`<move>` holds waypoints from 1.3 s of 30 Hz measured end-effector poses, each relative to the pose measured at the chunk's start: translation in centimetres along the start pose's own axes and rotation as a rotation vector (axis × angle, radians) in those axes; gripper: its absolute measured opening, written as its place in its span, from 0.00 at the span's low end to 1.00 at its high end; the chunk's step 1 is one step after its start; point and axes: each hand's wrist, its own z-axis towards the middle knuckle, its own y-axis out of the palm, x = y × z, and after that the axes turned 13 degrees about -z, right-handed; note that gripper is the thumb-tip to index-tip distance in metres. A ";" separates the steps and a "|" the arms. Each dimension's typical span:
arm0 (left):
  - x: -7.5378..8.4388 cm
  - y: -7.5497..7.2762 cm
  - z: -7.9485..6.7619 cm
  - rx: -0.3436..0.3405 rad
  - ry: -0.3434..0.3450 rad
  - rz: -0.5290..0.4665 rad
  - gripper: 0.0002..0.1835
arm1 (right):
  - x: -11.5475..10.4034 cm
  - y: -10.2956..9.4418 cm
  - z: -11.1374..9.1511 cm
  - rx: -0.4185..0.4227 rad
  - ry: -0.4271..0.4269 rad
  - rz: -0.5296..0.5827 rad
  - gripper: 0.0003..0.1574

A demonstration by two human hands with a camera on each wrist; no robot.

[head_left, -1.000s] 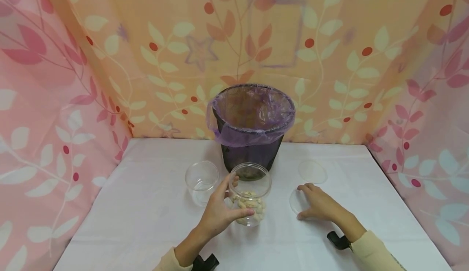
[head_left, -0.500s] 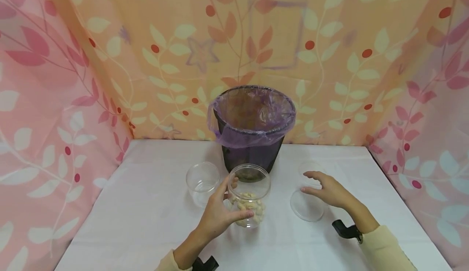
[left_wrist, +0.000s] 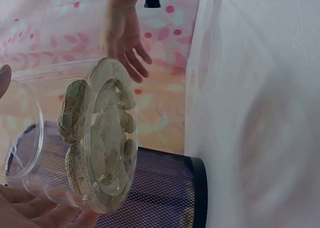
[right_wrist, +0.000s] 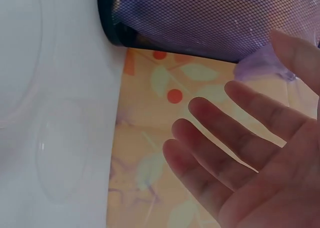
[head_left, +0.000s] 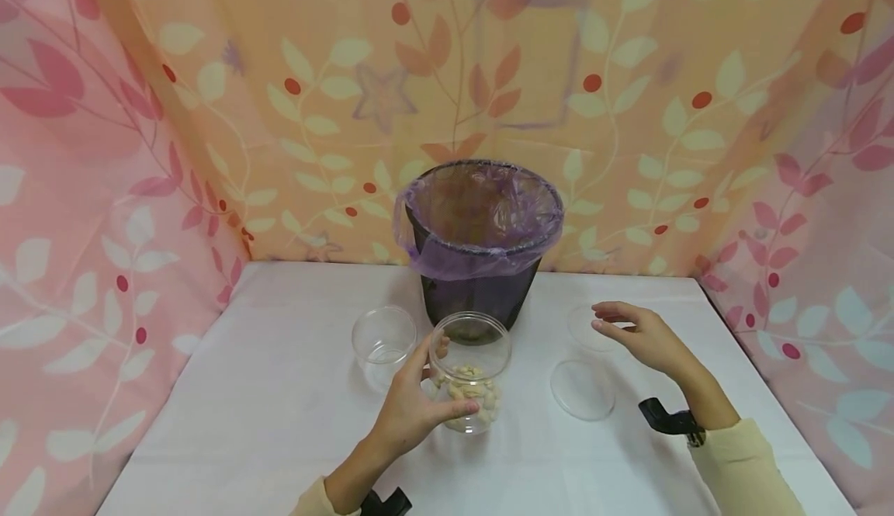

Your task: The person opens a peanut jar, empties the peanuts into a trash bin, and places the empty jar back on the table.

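One of the two hands is occupied: the left hand point(head_left: 408, 415) grips a clear peanut jar point(head_left: 469, 357), its thumb across the near side and its fingers round the far side. That wrap leaves the mouth uncovered and upright, which probably keeps the peanuts point(head_left: 471, 392) from spilling, since the wrist view shows the base held clear of the bench point(head_left: 272, 392). The right hand point(head_left: 642, 339) is free, its fingers loosely extended with nothing between them, above the far clear disc point(head_left: 580, 328). A near clear disc point(head_left: 583, 390) lies flat just in front of that one; both look like lids, perhaps set to this side to stay out of the jars' way. Left of the held jar, beside the left hand, stands an empty jar point(head_left: 384, 341), open side up. Behind the jars sits a black mesh bin point(head_left: 454, 299), its purple liner point(head_left: 489, 265) folded over the rim, presumably so the bag stays spread. Patterned cloth point(head_left: 314, 159) hangs beyond the bench.
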 end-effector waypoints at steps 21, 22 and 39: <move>0.1 0.0 0.4 0.016 0.036 -0.002 0.56 | -1.7 -6.4 2.9 0.075 -0.066 0.151 0.26; 0.2 0.0 0.4 0.016 0.037 -0.002 0.56 | -1.8 -6.6 3.1 0.074 -0.067 0.163 0.26; 0.4 0.2 0.3 0.010 0.077 0.011 0.55 | -5.1 -8.5 7.8 0.101 -0.016 0.278 0.30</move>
